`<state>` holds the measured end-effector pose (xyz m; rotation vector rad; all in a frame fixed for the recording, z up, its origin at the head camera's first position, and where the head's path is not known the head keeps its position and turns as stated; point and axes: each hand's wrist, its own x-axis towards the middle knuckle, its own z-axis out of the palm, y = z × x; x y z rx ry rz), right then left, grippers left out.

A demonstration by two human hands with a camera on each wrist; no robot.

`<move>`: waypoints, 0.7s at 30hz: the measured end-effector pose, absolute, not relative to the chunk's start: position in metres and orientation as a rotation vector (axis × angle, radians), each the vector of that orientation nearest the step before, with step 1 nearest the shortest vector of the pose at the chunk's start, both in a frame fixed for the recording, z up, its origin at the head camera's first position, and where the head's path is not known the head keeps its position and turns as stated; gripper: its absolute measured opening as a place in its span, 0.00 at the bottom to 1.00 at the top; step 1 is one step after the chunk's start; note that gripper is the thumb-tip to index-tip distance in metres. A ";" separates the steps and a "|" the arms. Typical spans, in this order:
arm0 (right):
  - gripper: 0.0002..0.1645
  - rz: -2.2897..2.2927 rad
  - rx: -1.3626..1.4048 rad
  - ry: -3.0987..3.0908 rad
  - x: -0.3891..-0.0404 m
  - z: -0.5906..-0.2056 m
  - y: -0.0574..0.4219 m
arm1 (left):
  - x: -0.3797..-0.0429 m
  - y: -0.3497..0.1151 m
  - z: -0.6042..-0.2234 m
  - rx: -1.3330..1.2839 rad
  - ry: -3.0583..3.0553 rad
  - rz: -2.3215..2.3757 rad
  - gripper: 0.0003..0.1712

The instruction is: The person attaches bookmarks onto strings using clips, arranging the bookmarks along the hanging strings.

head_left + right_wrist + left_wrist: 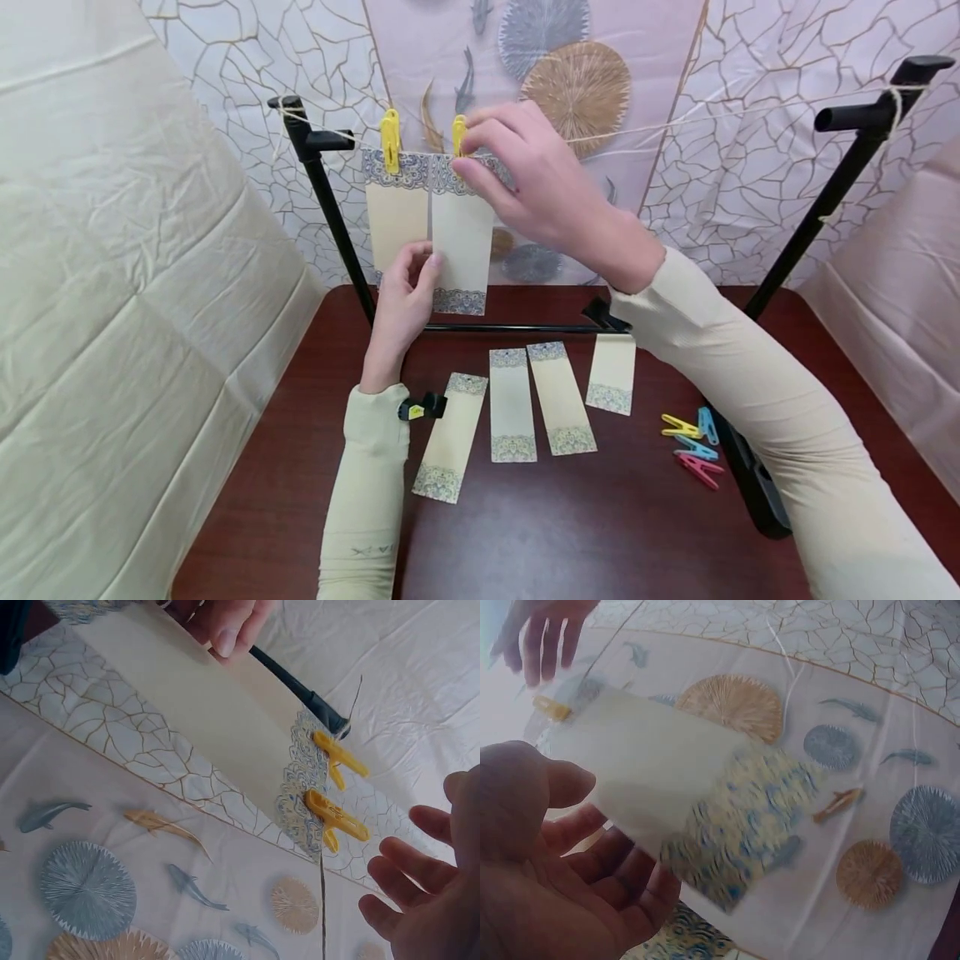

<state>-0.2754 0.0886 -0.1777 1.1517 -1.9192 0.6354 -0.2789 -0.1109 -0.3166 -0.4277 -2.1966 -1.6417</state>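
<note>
A pale card with patterned bands (461, 242) hangs from a string under a yellow clothespin (459, 133). Left of it, a cream card (397, 212) hangs from another yellow clothespin (391, 142). My left hand (408, 292) is at the pale card's left edge, its fingers loosely bent and its thumb apart from them in the left wrist view. My right hand (536, 179) is raised beside the pale card's clothespin. In the right wrist view its spread fingers (409, 866) are apart from the clothespin, with nothing between them.
Several banded cards (512, 408) lie on the dark red table (600, 525). Yellow, blue and pink clothespins (697, 468) lie at the right, near the black stand's foot (757, 483). The string (720, 114) runs between two black posts (326, 187).
</note>
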 end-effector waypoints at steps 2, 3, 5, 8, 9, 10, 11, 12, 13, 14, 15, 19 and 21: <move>0.13 0.625 1.165 -1.881 -0.272 -0.184 0.094 | -0.277 -0.115 -0.321 -0.424 -2.217 -1.626 0.18; 0.13 0.615 1.172 -1.870 -0.271 -0.187 0.097 | -0.277 -0.117 -0.323 -0.425 -2.220 -1.624 0.18; 0.13 0.589 1.186 -1.856 -0.269 -0.194 0.103 | -0.275 -0.120 -0.327 -0.420 -2.226 -1.624 0.19; 0.12 0.552 1.206 -1.857 -0.268 -0.205 0.114 | -0.273 -0.124 -0.334 -0.414 -2.235 -1.629 0.19; 0.12 0.544 1.208 -1.863 -0.268 -0.209 0.117 | -0.272 -0.125 -0.336 -0.414 -2.235 -1.634 0.19; 0.11 0.536 1.209 -1.874 -0.268 -0.213 0.121 | -0.272 -0.125 -0.338 -0.414 -2.238 -1.640 0.19; 0.11 0.529 1.209 -1.886 -0.267 -0.217 0.125 | -0.272 -0.126 -0.340 -0.415 -2.243 -1.645 0.19; 0.11 0.529 1.205 -1.900 -0.267 -0.221 0.129 | -0.272 -0.126 -0.343 -0.415 -2.249 -1.648 0.19; 0.11 0.531 1.202 -1.915 -0.267 -0.226 0.133 | -0.272 -0.127 -0.345 -0.413 -2.253 -1.653 0.19; 0.11 0.531 1.197 -1.932 -0.266 -0.230 0.137 | -0.272 -0.127 -0.347 -0.409 -2.260 -1.655 0.19; 0.11 0.526 1.192 -1.951 -0.266 -0.235 0.141 | -0.272 -0.127 -0.349 -0.403 -2.272 -1.654 0.19; 0.12 0.527 1.191 -2.004 -0.264 -0.252 0.156 | -0.272 -0.127 -0.359 -0.367 -2.342 -1.629 0.20; 0.12 0.520 1.194 -2.019 -0.264 -0.261 0.163 | -0.272 -0.126 -0.364 -0.340 -2.391 -1.605 0.20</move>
